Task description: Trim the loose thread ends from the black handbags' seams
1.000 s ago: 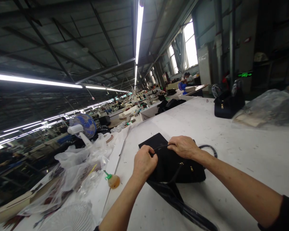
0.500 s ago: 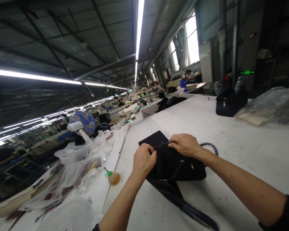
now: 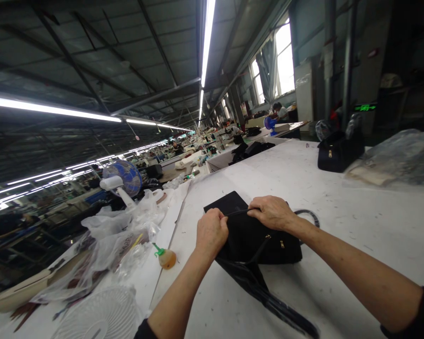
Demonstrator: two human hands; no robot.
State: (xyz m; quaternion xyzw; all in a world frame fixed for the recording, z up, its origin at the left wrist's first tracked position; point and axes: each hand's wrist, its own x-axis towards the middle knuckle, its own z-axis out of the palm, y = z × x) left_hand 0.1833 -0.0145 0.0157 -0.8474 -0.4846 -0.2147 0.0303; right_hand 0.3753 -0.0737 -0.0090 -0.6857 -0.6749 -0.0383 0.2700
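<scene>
A black handbag [image 3: 265, 247] with gold-coloured fittings lies on the white table in front of me. My left hand [image 3: 212, 229] pinches the bag's upper edge at its left end. Further right along that same edge, my right hand [image 3: 271, 212] grips it between thumb and fingers. The stretch of edge between the two hands looks taut. A black flat panel [image 3: 228, 201] shows just beyond the edge. One plastic-wrapped handle [image 3: 268, 301] trails toward me over the table, and another handle [image 3: 309, 215] loops out at the right, behind my right wrist.
Left of the bag stands a small bottle [image 3: 167, 259] with a green spout and amber liquid. Clear plastic bags [image 3: 109, 235], a blue fan [image 3: 125, 179] and a white fan grille [image 3: 99, 315] are on the left. A second black bag [image 3: 339, 153] sits far right beside plastic wrapping [image 3: 403, 155].
My left hand has shifted very slightly up at the bag's edge, its fingers still closed. The right hand and the bag are almost unmoved.
</scene>
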